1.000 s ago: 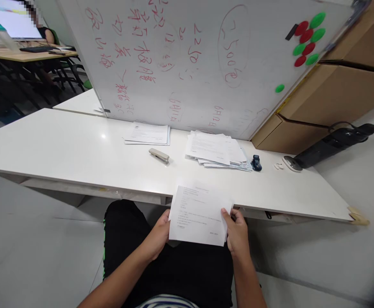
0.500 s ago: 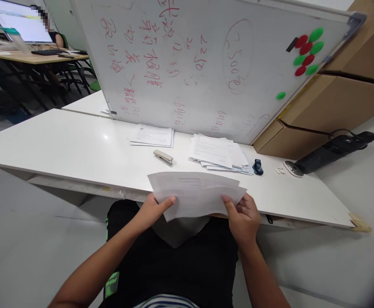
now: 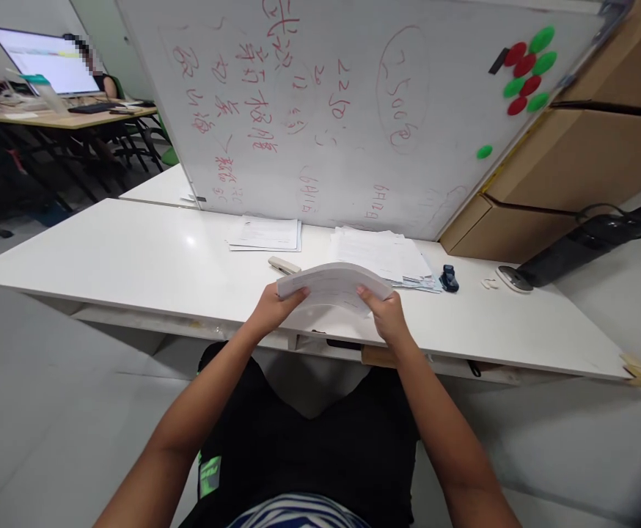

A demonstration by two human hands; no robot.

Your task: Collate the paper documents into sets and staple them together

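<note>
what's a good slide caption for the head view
Left hand and right hand hold bowed white paper at a long white desk, before a red-lettered whiteboard.

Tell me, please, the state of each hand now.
Left hand: closed, holding curved white printed paper sheets.
Right hand: closed, holding the same sheets.

A whiteboard (image 3: 353, 95) with red handwriting stands along the white counter (image 3: 133, 249) — red and green magnets (image 3: 525, 64) cluster near its right edge. Brown boxes (image 3: 590, 158) are stacked beside it, a dark bottle (image 3: 576, 251) near them. Farther left stand a lit monitor (image 3: 45, 62) and a teal-lidded cup (image 3: 50, 97) — a person (image 3: 110, 88) partly visible behind.
</note>
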